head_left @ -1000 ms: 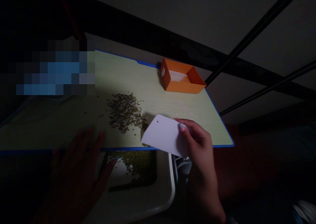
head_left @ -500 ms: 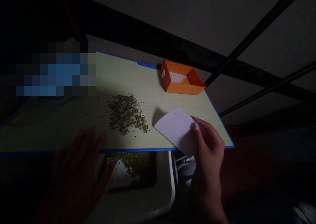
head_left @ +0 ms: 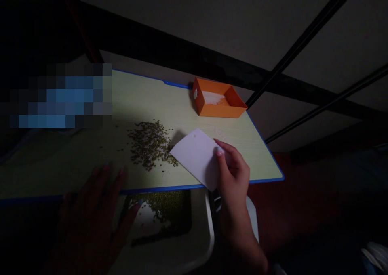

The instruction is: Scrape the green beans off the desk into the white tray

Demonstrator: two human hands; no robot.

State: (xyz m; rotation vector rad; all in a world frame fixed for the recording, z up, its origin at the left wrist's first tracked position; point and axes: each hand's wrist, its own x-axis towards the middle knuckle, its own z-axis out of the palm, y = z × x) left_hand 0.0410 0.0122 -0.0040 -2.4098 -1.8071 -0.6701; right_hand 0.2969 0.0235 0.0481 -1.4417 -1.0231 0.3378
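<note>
My right hand (head_left: 232, 172) grips a white plastic scraper card (head_left: 194, 156), whose left edge touches the right side of a pile of small green beans (head_left: 150, 143) on a pale table with a blue rim (head_left: 169, 188). My left hand (head_left: 91, 210) lies flat with fingers spread at the table's near edge, its thumb on the rim of a white tray (head_left: 209, 230) held below the edge. More green beans (head_left: 169, 206) lie in that tray. An orange box (head_left: 216, 99) with white grains inside sits at the far right of the table.
A few white grains (head_left: 224, 135) are scattered on the table between the orange box and my right hand. Dark metal rails (head_left: 303, 36) cross behind the table. The left part of the table is dim, with a blurred patch above it.
My right hand swung the scraper out to the right, then back left until it met the bean pile. The view shifted slightly. My left hand stayed put.
</note>
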